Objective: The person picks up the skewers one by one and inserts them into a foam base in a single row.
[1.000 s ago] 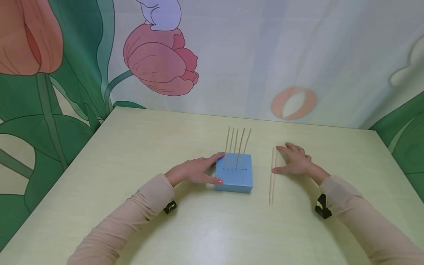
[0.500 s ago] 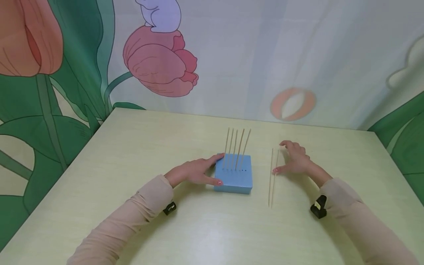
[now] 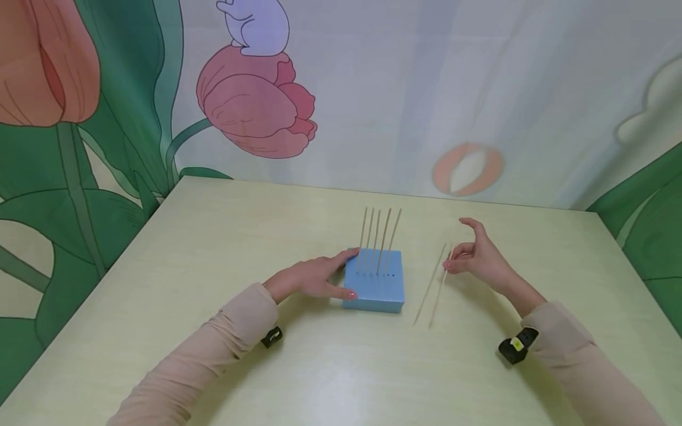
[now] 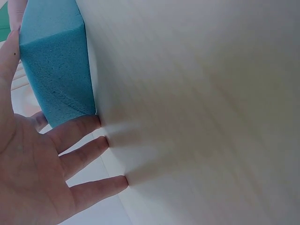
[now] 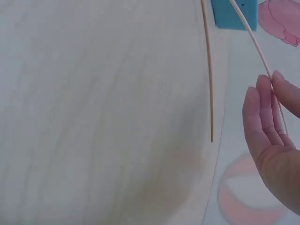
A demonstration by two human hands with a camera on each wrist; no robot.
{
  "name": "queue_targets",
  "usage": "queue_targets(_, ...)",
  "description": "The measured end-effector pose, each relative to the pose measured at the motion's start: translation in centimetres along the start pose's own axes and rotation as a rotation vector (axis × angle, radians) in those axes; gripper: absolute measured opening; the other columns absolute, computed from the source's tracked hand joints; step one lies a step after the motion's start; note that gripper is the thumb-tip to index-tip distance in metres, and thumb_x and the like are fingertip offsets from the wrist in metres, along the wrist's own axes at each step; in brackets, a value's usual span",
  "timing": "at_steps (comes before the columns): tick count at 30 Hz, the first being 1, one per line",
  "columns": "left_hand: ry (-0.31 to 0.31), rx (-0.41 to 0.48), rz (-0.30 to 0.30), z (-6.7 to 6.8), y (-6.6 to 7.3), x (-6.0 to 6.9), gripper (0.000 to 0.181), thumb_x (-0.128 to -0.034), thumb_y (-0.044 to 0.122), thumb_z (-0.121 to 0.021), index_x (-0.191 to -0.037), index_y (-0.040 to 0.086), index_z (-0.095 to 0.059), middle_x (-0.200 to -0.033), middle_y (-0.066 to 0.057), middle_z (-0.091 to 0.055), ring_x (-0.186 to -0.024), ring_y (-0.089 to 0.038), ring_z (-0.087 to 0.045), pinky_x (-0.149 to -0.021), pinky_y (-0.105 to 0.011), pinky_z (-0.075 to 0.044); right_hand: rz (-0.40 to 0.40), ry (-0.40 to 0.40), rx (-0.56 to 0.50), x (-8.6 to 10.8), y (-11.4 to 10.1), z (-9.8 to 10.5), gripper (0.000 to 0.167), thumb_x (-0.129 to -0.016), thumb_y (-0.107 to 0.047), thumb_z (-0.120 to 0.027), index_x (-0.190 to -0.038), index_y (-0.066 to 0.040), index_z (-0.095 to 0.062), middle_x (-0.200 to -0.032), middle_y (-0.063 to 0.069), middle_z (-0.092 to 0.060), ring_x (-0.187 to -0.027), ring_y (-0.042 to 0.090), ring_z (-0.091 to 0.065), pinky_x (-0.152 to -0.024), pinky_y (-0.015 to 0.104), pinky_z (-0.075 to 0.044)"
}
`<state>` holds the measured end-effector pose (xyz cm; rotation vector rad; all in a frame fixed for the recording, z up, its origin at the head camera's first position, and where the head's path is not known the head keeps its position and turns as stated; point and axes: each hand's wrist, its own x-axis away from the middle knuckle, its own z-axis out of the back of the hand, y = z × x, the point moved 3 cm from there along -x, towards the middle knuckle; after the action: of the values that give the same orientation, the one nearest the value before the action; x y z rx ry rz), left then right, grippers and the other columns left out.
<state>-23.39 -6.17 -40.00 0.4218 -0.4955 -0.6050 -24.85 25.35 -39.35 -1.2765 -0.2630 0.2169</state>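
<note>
A blue foam block (image 3: 376, 291) stands on the table, with several thin wooden sticks (image 3: 385, 238) upright in a row of holes and bare holes at the row's right end. My left hand (image 3: 314, 276) rests against the block's left side, thumb at the front and index finger at the back. Its other fingers extend straight toward the table in the left wrist view. Right of the block, my right hand (image 3: 482, 260) pinches a loose wooden stick (image 5: 255, 42) between thumb and fingers, index finger raised. A second loose stick (image 5: 210, 75) lies beside it, apart from the hand.
The pale wooden table (image 3: 330, 367) ends at the back against a printed curtain (image 3: 373, 100) with flowers. A black wrist camera (image 3: 518, 346) sits on the right sleeve, another black camera (image 3: 272, 336) on the left.
My right hand has closed thumb and fingers on one stick and raised its index finger. Both loose sticks have turned, their near ends swinging left. The left hand keeps its place.
</note>
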Motion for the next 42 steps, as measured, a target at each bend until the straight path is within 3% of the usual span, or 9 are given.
queue_targets(3, 0.001, 0.0, -0.002, 0.0, 0.0, 0.0, 0.091, -0.0813, 0.054, -0.059, -0.147, 0.025, -0.004, -0.147, -0.006, -0.027, -0.129, -0.025, -0.033, -0.1, -0.042, -0.03, 0.049, 0.002, -0.046, 0.3, -0.3, -0.2, 0.094, -0.079, 0.011, -0.063, -0.144, -0.012, 0.001, -0.078, 0.011, -0.057, -0.07, 0.02, -0.065, -0.067, 0.035, -0.053)
queue_targets(7, 0.003, -0.006, -0.007, 0.0, 0.0, 0.0, 0.091, -0.0815, 0.054, -0.059, -0.147, 0.024, -0.004, -0.147, -0.006, -0.027, -0.129, -0.025, -0.033, -0.1, -0.042, -0.03, 0.093, 0.031, -0.019, 0.8, -0.9, -0.2, 0.091, -0.083, 0.009, -0.059, -0.147, -0.016, 0.0, -0.079, 0.008, -0.061, -0.07, 0.019, -0.065, -0.065, 0.033, -0.053)
queue_targets(10, 0.002, -0.006, -0.008, 0.0, 0.0, 0.0, 0.091, -0.0815, 0.054, -0.059, -0.147, 0.024, -0.004, -0.147, -0.006, -0.026, -0.129, -0.025, -0.032, -0.101, -0.041, -0.03, 0.111, 0.072, 0.019, 1.1, -1.6, -0.3, 0.082, -0.083, 0.007, -0.06, -0.145, -0.009, -0.009, -0.078, 0.002, -0.065, -0.069, 0.017, -0.065, -0.063, 0.031, -0.053)
queue_targets(14, 0.004, -0.005, -0.006, -0.1, 0.0, -0.1, 0.091, -0.0812, 0.054, -0.059, -0.147, 0.024, -0.004, -0.147, -0.006, -0.026, -0.13, -0.025, -0.032, -0.101, -0.042, -0.03, 0.131, 0.112, 0.002, 1.6, -2.5, -0.5, 0.047, -0.083, 0.005, -0.062, -0.122, 0.002, -0.036, -0.075, -0.002, -0.066, -0.067, 0.017, -0.065, -0.062, 0.03, -0.053)
queue_targets(18, 0.005, -0.007, -0.007, -0.1, -0.1, -0.2, 0.091, -0.0812, 0.054, -0.059, -0.147, 0.025, -0.004, -0.147, -0.005, -0.027, -0.129, -0.024, -0.033, -0.1, -0.041, -0.03, 0.173, 0.119, -0.059, 2.0, -3.1, -0.7, 0.026, -0.082, 0.006, -0.062, -0.102, -0.005, -0.048, -0.073, -0.001, -0.066, -0.065, 0.017, -0.065, -0.06, 0.029, -0.053)
queue_targets(22, 0.001, -0.004, -0.005, -0.1, -0.1, -0.1, 0.091, -0.0812, 0.054, -0.059, -0.147, 0.025, -0.004, -0.147, -0.005, -0.028, -0.129, -0.023, -0.034, -0.099, -0.041, -0.031, 0.232, 0.139, -0.041, 2.3, -3.6, -0.8, 0.025, -0.082, 0.006, -0.062, -0.098, -0.012, -0.056, -0.075, -0.003, -0.066, -0.065, 0.012, -0.065, -0.059, 0.027, -0.052)
queue_targets(28, 0.0, -0.004, -0.003, 0.0, 0.0, -0.1, 0.091, -0.0812, 0.054, -0.059, -0.147, 0.025, -0.005, -0.146, -0.006, -0.029, -0.128, -0.023, -0.035, -0.098, -0.041, -0.032, 0.314, 0.199, 0.0, 2.6, -4.6, -0.9, 0.025, -0.082, 0.005, -0.063, -0.099, -0.013, -0.063, -0.077, -0.004, -0.066, -0.066, 0.011, -0.065, -0.058, 0.026, -0.052)
queue_targets(42, -0.004, -0.012, 0.002, 0.1, 0.2, -0.2, 0.092, -0.0815, 0.055, -0.058, -0.147, 0.024, -0.002, -0.146, -0.007, -0.028, -0.128, -0.024, -0.035, -0.098, -0.041, -0.032, 0.384, 0.305, -0.072, 2.9, -7.1, -2.1, 0.016, -0.079, 0.009, -0.065, -0.091, -0.001, -0.065, -0.077, 0.0, -0.065, -0.067, 0.012, -0.064, -0.061, 0.026, -0.052)
